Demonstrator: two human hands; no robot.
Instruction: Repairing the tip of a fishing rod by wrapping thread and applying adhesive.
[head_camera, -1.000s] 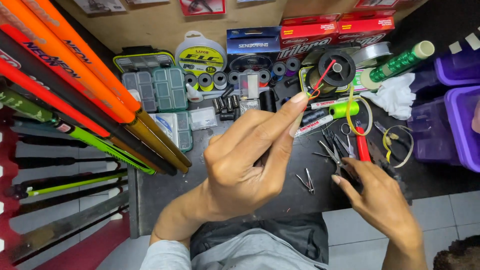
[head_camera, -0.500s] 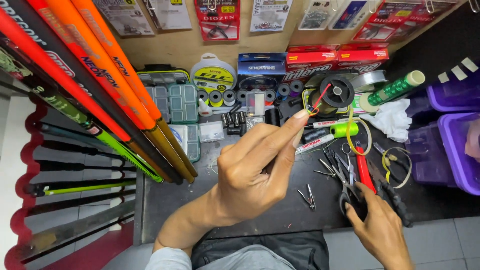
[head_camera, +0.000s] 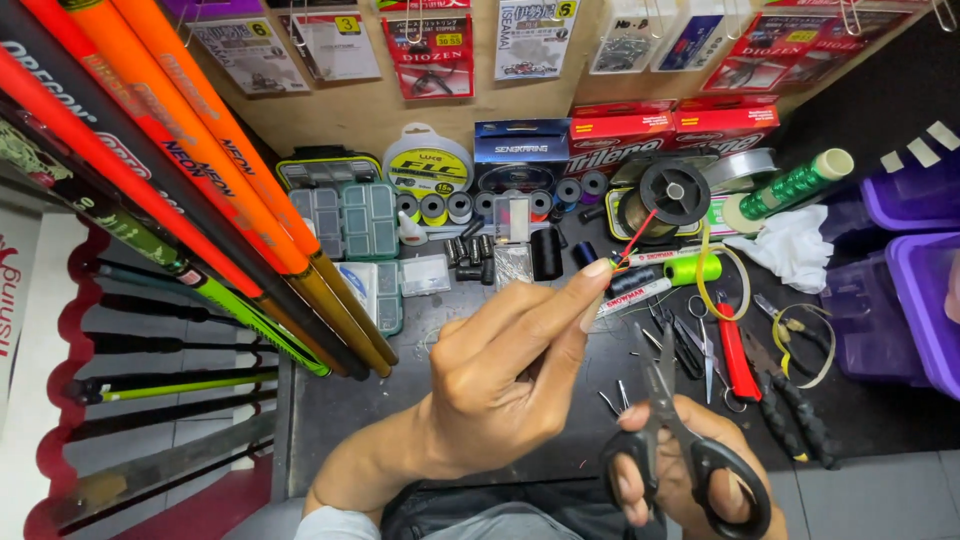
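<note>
Two hands over my cluttered bench (head_camera: 450, 440): left hand (head_camera: 490, 385) pinching red line (head_camera: 637, 237), right hand (head_camera: 690, 465) gripping black scissors (head_camera: 675, 430), whose blades could nick my fingertip.

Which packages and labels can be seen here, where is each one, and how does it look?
Hanging clear hook packets with white cards: back wall, top row.
Hanging red card packet: wall, centre.
Flat dark blue box: against the wall, centre.
Two long red boxes: right of the blue box.
Round white-and-yellow line spool label: left of the blue box.
</note>
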